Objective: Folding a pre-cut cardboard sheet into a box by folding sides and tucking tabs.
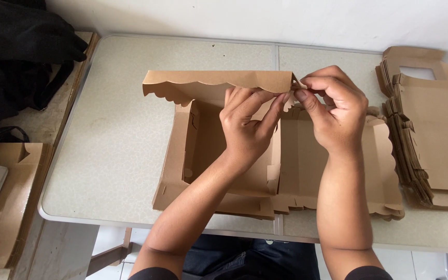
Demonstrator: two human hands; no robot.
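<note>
— What's nearest?
— Both forearms; the left hand (pixel 247 127) and right hand (pixel 333 111) pinch the scalloped flap (pixel 213 83) of the brown cardboard box (pixel 234 150), mid-table (pixel 115 140).

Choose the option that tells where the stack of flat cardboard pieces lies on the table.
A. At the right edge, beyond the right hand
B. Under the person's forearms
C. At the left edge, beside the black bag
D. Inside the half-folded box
A: the stack of flat cardboard pieces lies at the right edge of the table, beyond the right hand, while both hands pinch the scalloped flap of the box.
</note>
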